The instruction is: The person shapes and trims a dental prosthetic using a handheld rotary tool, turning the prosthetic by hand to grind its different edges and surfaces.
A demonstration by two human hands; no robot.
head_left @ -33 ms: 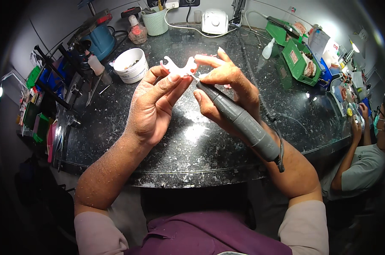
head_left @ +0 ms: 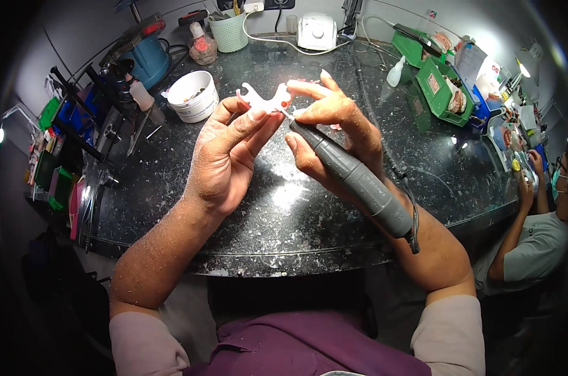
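A curved pink plate [head_left: 260, 104] was pinched by the left hand [head_left: 223, 166], thumb against fingers. Just right of the plate — fingers curled — a dark handpiece [head_left: 353, 174] was gripped by the right hand [head_left: 350, 122].

We see harsh white glare on the black speckled tabletop [head_left: 259, 235] and bright highlights on the pink dental plate [head_left: 263, 103]; a left lamp [head_left: 0, 136] and right lamp [head_left: 522, 68] glow near our dark, bending fisheye rim.
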